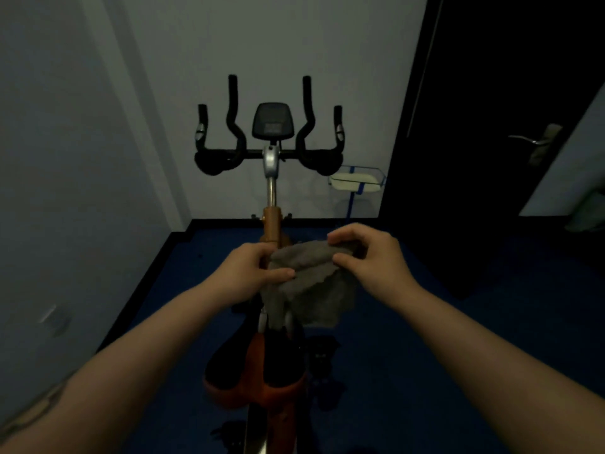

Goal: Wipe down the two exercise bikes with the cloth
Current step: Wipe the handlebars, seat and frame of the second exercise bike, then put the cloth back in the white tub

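Your left hand (252,270) and right hand (370,257) each pinch the cloth (307,283) above the bike (271,165); wiping appears barely begun.

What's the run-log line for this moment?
left hand: grips cloth | right hand: pinches cloth | cloth: bunched above bike frame | handlebars: untouched

I see a grey cloth (307,280), plain and unpatterned. The bike (271,224) ahead has black handlebars (235,126), a black display (272,121), a silver post and an orange-brown frame. The saddle (255,371) looks black with orange edging. The floor (425,355) is deep blue, the walls (82,158) pale grey-white, the door (491,93) black with a silver handle (532,140). A white tray (357,181) carries blue strips.
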Demonstrator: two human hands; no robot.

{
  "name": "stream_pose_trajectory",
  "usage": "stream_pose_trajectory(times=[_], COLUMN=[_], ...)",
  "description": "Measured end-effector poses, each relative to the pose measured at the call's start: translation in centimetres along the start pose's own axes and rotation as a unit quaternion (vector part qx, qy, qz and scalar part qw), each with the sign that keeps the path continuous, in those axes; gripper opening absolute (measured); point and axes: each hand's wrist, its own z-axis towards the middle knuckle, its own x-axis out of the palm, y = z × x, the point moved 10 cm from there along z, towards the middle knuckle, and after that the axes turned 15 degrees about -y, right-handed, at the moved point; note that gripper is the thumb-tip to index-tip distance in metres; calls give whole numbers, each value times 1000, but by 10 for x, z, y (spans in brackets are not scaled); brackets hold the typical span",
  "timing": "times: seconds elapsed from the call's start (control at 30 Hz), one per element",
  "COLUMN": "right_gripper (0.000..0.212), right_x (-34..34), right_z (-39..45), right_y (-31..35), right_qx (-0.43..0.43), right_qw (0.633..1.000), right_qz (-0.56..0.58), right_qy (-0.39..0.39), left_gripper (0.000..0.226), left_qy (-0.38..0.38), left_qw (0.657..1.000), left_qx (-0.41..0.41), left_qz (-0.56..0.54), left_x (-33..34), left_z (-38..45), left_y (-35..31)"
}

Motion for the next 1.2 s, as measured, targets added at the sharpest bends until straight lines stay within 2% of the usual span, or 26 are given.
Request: stream_pose_trajectory(times=[0.1, 0.23, 0.33, 0.47, 0.53, 0.6, 0.67, 0.73, 0.8, 0.9, 0.97, 1.07, 1.13, 1.2], right_gripper=[35, 46, 34, 25, 16, 10, 15, 22, 27, 25, 16, 22, 26, 32], right_x=[-35, -54, -82, -140, -168, -186, -201, -219, -234, -242, -249, -241, -229, -222], right_z=[19, 25, 29, 42, 46, 48, 47, 54, 62, 75, 89, 101, 106, 125], right_y=[-16, -52, -85, -124, -143, -164, -185, -200, -216, -244, -262, -286, -295, -306], right_qx=[-35, -65, -46, -52, -60, -49, 31, 81, 116, 154, 183, 301, 401, 426], right_qw=[992, 955, 930, 889, 881, 899, 938, 959, 964, 957, 957, 948, 909, 891], right_qz=[-123, -282, -350, -447, -462, -419, -308, -236, -203, -200, -196, -57, 66, 116], right_qy=[-16, 70, 105, 82, 80, 116, 156, 137, 127, 144, 109, 87, 96, 108], left_gripper=[22, 24, 19, 14, 13, 14, 12, 7, 6, 9, 12, 9, 13, 28], left_qy=[-21, -54, -31, -4, -11, -29, -50, -72, -82, -76, -80, -75, -24, 70], left_qw=[993, 966, 974, 978, 984, 987, 990, 992, 993, 993, 993, 991, 990, 988], left_qx=[40, 115, 116, 98, 68, 42, 27, 10, -9, -42, -68, -111, -128, -128], left_qz=[113, 223, 190, 182, 162, 153, 132, 103, 87, 79, 55, -21, -46, -56], left_x=[9, 36, 78, 141, 171, 199, 223, 242, 257, 276, 287, 309, 336, 367], left_z=[14, 38, 52, 71, 79, 86, 94, 102, 109, 122, 137, 158, 171, 185], left_y=[-17, -59, -90, -126, -138, -148, -161, -175, -186, -194, -195, -199, -203, -207])
